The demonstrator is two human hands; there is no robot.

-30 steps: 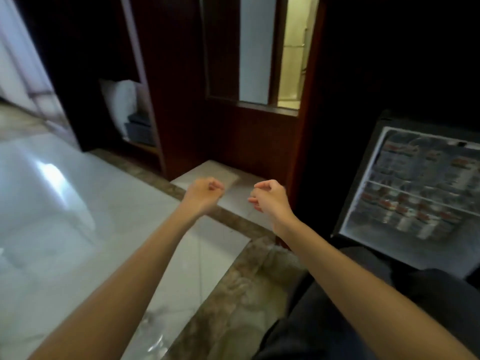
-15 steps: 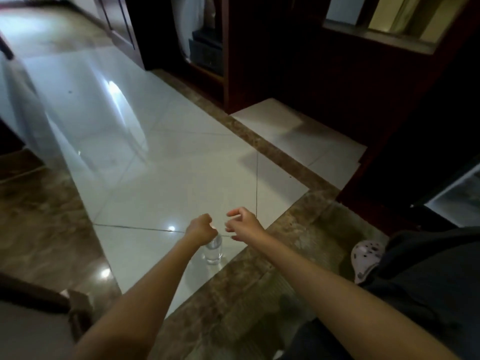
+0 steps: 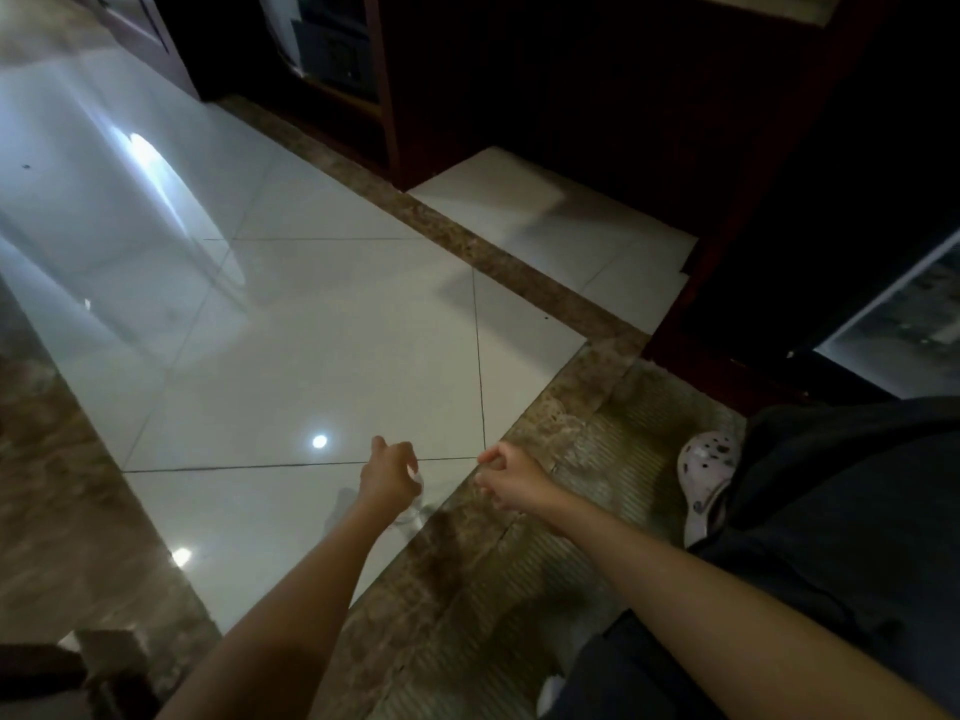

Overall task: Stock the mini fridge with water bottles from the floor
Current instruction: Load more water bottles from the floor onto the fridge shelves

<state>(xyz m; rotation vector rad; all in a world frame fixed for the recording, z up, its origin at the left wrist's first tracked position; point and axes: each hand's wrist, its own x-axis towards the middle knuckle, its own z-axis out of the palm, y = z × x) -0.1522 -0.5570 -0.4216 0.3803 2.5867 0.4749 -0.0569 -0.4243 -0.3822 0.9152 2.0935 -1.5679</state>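
Observation:
A clear water bottle (image 3: 414, 511) stands on the white floor tile beside the brown marble border. My left hand (image 3: 389, 475) covers its top, with the fingers curled around the neck, so only the lower body and a bit of white cap show. My right hand (image 3: 511, 478) hovers a short way to the right of the bottle, its fingers loosely curled on nothing. The open mini fridge (image 3: 904, 324) shows only as a pale, blurred corner at the right edge, and its contents are unclear.
Dark wooden cabinetry (image 3: 597, 96) runs along the top and right. My leg in dark trousers and a white clog (image 3: 706, 470) fill the lower right. A cardboard box (image 3: 104, 662) sits at the lower left. Glossy white tiles (image 3: 311, 330) stretch to the left.
My view has swung down from the fridge to the floor. My left hand has dropped onto the bottle's top, and my right hand has drawn apart from it to the right.

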